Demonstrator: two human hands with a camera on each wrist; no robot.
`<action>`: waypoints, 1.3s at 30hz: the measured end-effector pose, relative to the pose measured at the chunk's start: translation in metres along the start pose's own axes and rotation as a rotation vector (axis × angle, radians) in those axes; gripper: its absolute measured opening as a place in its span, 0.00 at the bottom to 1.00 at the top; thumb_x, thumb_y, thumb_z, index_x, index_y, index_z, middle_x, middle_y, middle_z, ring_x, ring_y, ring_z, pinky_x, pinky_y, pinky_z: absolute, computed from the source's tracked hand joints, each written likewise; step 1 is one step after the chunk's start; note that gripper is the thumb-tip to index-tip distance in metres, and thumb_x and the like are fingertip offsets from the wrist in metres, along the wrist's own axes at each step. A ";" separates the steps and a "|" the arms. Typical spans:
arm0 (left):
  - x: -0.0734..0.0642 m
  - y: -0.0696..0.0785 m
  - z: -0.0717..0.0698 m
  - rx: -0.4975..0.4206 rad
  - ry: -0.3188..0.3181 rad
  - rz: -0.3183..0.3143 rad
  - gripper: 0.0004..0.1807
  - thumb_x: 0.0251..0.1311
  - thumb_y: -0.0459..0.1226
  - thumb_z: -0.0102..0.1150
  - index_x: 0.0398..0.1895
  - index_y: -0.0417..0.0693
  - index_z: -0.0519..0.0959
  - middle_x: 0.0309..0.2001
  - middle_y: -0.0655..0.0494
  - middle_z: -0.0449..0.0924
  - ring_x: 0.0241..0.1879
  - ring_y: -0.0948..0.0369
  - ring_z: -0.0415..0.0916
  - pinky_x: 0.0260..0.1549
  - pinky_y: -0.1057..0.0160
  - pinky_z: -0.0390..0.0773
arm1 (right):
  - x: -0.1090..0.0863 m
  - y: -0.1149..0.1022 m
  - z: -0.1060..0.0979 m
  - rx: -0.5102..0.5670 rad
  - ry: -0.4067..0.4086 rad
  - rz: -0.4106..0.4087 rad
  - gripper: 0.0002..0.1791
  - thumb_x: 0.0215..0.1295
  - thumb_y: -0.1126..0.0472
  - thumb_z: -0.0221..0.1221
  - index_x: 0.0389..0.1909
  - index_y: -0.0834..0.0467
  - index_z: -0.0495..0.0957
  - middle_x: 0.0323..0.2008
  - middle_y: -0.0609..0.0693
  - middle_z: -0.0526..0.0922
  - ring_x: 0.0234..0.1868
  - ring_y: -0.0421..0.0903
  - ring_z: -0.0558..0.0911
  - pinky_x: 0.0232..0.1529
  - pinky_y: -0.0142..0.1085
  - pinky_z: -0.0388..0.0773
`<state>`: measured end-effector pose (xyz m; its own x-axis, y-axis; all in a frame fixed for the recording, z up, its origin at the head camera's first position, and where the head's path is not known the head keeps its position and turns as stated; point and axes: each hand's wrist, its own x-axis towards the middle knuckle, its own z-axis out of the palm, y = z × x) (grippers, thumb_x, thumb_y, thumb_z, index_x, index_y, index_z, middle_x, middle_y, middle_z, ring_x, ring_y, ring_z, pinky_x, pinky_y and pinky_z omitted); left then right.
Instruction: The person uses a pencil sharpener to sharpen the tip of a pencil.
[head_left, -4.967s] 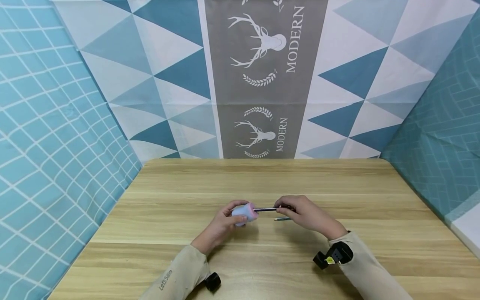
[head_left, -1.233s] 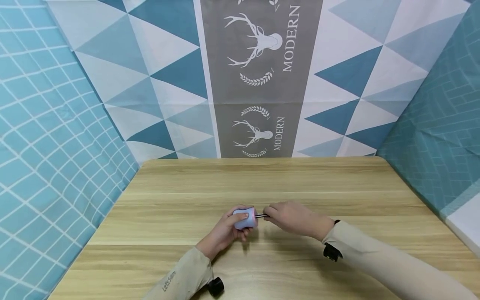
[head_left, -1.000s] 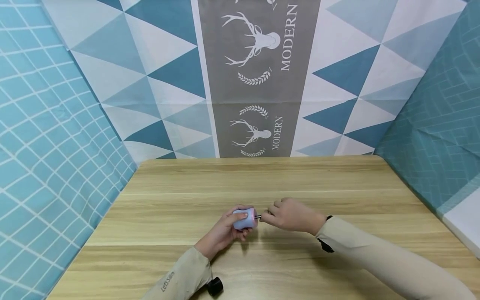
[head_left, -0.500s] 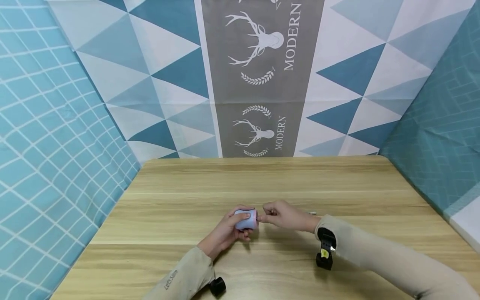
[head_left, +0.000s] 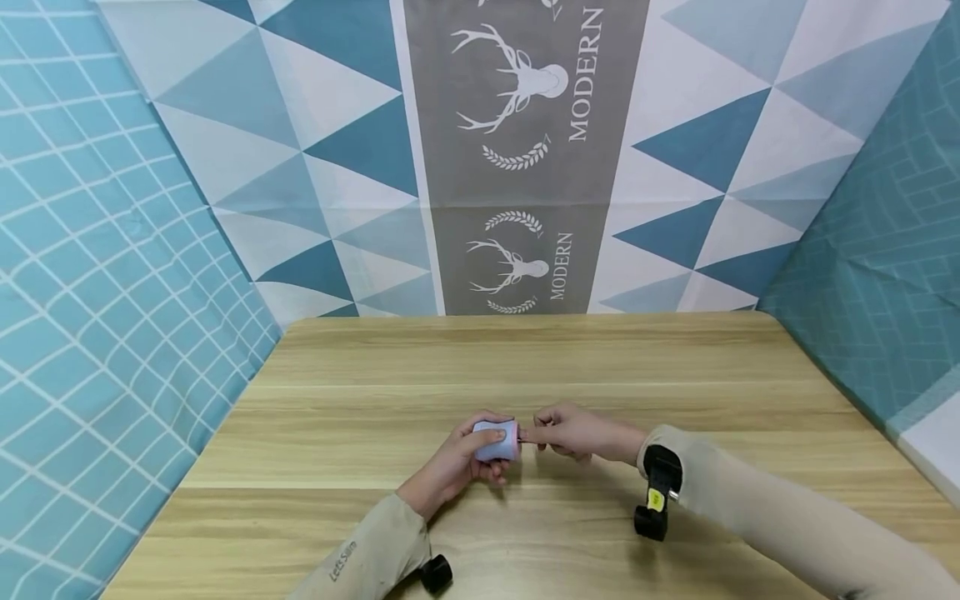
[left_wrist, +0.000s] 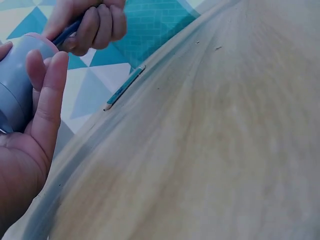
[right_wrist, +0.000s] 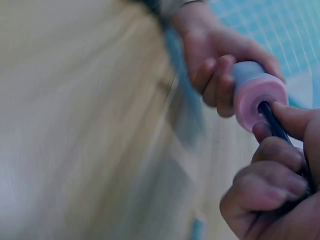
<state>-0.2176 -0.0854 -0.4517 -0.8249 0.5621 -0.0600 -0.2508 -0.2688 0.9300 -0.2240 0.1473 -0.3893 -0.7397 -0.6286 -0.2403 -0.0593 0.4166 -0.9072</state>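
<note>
My left hand (head_left: 450, 467) grips a small light-blue pencil sharpener (head_left: 497, 451), its thumb lying along the top. The sharpener's pink end (right_wrist: 244, 102) has a round hole and faces my right hand (head_left: 581, 433). A dark pencil (right_wrist: 274, 121) sits with its tip in that hole. My right hand pinches this pencil between thumb and curled fingers, close to the pink end. Most of the pencil's length is hidden inside the right hand. Both hands are held over the table.
A teal pencil (left_wrist: 125, 87) lies on the wooden table (head_left: 360, 517), beyond the hands in the left wrist view. Small specks (left_wrist: 218, 48) dot the tabletop. Patterned cloth (head_left: 345, 150) hangs behind the table's far edge.
Since five seconds ago my right hand has come closer to the sharpener, and less pencil shows between them. In the last second its fingers have shifted around the pencil. The left hand keeps its grip.
</note>
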 end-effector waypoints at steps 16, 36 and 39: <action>0.000 0.000 -0.001 -0.076 0.010 -0.027 0.20 0.69 0.39 0.50 0.62 0.46 0.71 0.36 0.49 0.77 0.22 0.65 0.75 0.27 0.63 0.85 | 0.006 0.010 -0.007 -1.701 0.457 -1.165 0.22 0.82 0.65 0.28 0.34 0.56 0.70 0.23 0.43 0.74 0.16 0.38 0.67 0.15 0.27 0.64; 0.000 -0.001 -0.001 -0.005 0.020 -0.039 0.16 0.67 0.36 0.54 0.57 0.45 0.75 0.33 0.45 0.77 0.20 0.64 0.78 0.27 0.61 0.86 | 0.006 0.010 0.007 0.119 -0.002 0.017 0.19 0.75 0.53 0.55 0.24 0.56 0.65 0.11 0.42 0.56 0.12 0.37 0.52 0.12 0.29 0.51; 0.000 -0.001 0.001 0.012 0.008 -0.033 0.16 0.66 0.35 0.55 0.56 0.47 0.76 0.35 0.45 0.77 0.20 0.64 0.77 0.26 0.60 0.86 | 0.006 0.012 0.006 0.328 -0.038 0.177 0.16 0.75 0.54 0.54 0.26 0.56 0.69 0.11 0.42 0.55 0.12 0.37 0.50 0.12 0.28 0.48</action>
<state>-0.2167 -0.0845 -0.4518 -0.8202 0.5645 -0.0932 -0.2716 -0.2407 0.9318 -0.2246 0.1445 -0.4038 -0.6935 -0.5923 -0.4101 0.2893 0.2924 -0.9115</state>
